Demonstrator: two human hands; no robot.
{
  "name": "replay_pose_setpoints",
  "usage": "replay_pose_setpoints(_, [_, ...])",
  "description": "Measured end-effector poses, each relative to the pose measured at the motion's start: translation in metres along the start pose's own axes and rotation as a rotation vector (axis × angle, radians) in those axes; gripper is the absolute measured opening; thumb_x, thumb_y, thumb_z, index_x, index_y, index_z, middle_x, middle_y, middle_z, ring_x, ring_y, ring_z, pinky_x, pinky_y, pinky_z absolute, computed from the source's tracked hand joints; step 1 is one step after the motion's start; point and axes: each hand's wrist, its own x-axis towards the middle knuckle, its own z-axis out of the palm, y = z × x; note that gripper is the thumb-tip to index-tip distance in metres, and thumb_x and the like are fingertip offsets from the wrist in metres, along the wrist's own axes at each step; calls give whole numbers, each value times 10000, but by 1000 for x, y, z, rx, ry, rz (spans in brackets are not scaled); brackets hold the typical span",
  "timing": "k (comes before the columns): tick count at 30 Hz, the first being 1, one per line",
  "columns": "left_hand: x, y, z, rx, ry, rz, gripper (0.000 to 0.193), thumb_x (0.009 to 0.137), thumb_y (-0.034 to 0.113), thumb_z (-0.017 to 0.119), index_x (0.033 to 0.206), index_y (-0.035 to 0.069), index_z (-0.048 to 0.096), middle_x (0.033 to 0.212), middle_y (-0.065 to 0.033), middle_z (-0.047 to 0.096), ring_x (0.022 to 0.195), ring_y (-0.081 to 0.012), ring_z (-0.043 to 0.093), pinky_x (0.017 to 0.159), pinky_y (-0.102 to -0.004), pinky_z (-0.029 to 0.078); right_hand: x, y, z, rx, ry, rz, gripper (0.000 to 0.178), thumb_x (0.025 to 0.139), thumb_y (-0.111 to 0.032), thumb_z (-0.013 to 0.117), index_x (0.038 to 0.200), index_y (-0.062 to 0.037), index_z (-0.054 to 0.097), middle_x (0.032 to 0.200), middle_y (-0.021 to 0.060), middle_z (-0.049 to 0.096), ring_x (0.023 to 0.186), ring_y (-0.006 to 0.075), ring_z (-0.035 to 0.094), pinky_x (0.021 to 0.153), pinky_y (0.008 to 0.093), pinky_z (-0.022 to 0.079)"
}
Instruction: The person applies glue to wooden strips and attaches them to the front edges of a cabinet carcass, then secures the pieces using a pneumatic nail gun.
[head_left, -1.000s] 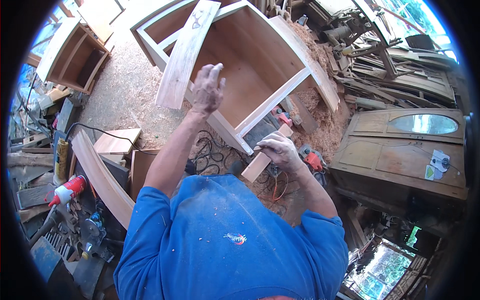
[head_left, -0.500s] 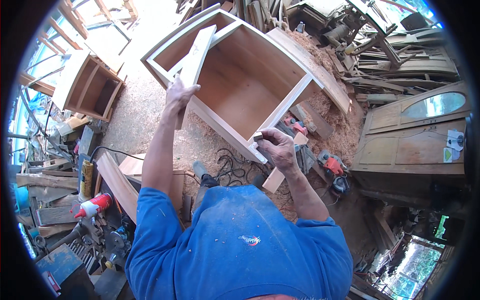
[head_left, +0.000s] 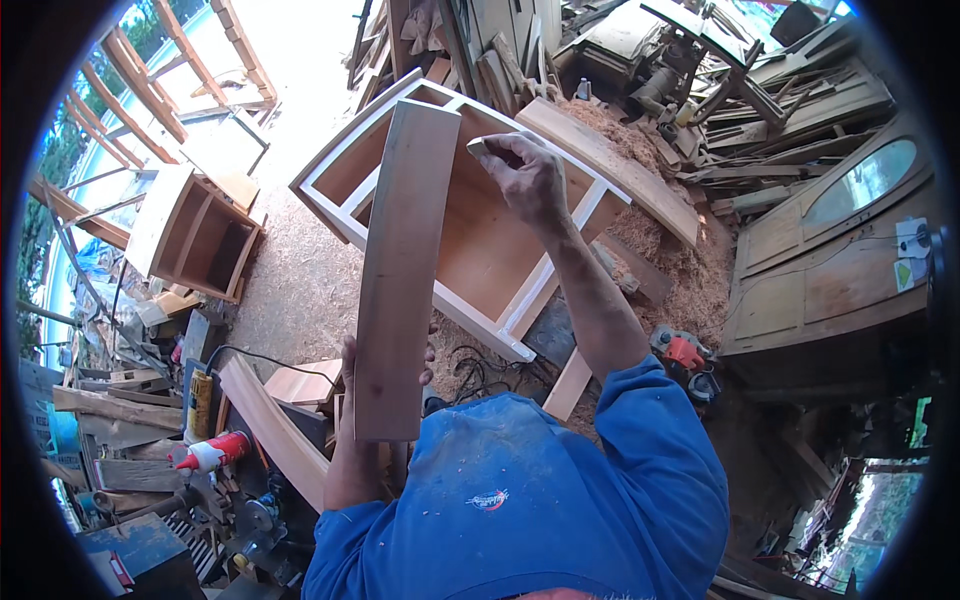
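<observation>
Left grip around board; small shirt logo

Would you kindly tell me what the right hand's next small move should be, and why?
I would probably bring the small block in the right hand leftward onto the long board, since the left hand holds the board near its lower end, and the block is pinched beside the upper end, seemingly just clear of it.

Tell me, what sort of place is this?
Most likely a woodworking shop: there's a bare wooden board held up over an open wooden cabinet frame, and heaped wood shavings lie on the floor.
</observation>
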Motion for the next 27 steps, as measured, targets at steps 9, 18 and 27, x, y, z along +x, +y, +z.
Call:
replay_pose_setpoints(9, [-1, -1, 18, 199, 16, -53, 1119, 762, 647, 766, 1536, -30, 326, 1355, -233, 514, 1053, -295, 614, 813, -402, 536, 23, -20, -28, 21, 99, -112, 210, 902, -82, 756, 1105, -30, 763, 994, 64, 708, 819, 132, 678, 762, 283, 563])
replay_pose_setpoints(18, [-2, 22, 31, 535, 181, -33, 988, 780, 557, 742, 1460, -87, 427, 1233, -214, 603, 1012, -240, 645, 826, -352, 547, 16, 2, -44, 267, 131, 127, 198, 921, -86, 747, 1101, -3, 745, 996, 43, 719, 885, 110, 690, 805, 270, 551])
replay_pose_setpoints(27, [0, 5, 30, 344, -61, -119, 1028, 796, 607, 705, 1485, -85, 385, 1196, -222, 606, 959, -250, 677, 771, -338, 601, 28, -22, -32, 59, 157, -148, 219, 892, -79, 779, 1106, -35, 757, 964, 58, 711, 833, 132, 695, 760, 283, 564])
